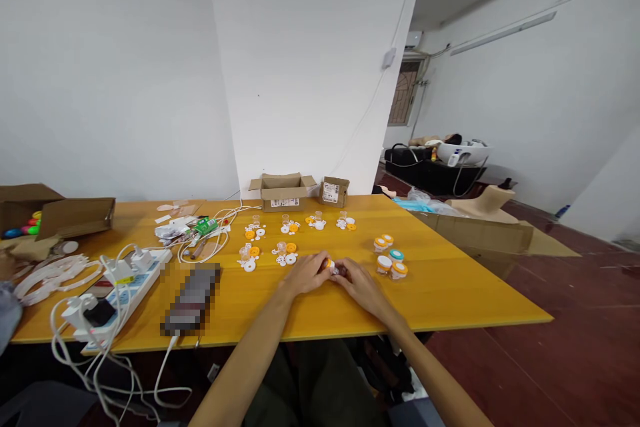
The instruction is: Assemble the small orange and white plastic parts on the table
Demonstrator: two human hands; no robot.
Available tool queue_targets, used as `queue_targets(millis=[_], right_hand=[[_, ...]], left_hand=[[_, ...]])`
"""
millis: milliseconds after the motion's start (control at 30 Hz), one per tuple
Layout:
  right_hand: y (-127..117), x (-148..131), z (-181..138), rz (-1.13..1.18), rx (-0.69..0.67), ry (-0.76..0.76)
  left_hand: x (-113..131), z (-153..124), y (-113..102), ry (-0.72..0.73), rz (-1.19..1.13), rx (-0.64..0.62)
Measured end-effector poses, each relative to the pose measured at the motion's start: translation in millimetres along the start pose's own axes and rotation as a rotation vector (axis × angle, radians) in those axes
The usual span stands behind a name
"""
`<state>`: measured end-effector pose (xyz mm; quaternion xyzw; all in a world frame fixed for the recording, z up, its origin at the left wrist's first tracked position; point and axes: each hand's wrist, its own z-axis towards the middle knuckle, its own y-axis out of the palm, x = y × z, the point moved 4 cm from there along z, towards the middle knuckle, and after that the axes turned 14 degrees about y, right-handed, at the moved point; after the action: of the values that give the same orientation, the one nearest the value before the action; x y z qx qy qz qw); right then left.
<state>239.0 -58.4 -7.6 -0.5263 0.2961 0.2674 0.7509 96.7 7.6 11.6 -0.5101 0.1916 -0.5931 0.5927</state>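
Note:
Near the table's front middle, my left hand [310, 273] and my right hand [359, 285] meet around a small clear jar [329, 265] with an orange-and-white lid. The fingers of my left hand are closed at the lid end, and those of my right hand are curled about the clear end. Fingers hide much of the jar. Right of my hands stand several lidded jars, including one with a teal lid [397, 255] and one with a white lid [384, 263]. Beyond my left hand lie groups of loose parts: orange rings [291, 248], white discs [249, 266] and clear cups [282, 248].
A phone [193, 300], its cable, and a power strip [135, 293] with tangled cords occupy the table's left. Two cardboard boxes, one open [281, 192] and one smaller [335, 192], stand by the wall. An open carton [75, 217] holds coloured balls. The table's right edge borders another large carton [480, 237].

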Motion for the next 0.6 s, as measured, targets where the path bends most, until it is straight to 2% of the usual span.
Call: queue_targets(millis=[300, 600], right_hand=[[0.5, 3.2, 0.9, 0.028, 0.008, -0.009], [3.2, 2.1, 3.9, 0.159, -0.05, 0.025]], left_hand=[[0.8, 0.9, 0.6, -0.025, 0.045, -0.027], [0.5, 2.2, -0.1, -0.035, 0.066, 0.001]])
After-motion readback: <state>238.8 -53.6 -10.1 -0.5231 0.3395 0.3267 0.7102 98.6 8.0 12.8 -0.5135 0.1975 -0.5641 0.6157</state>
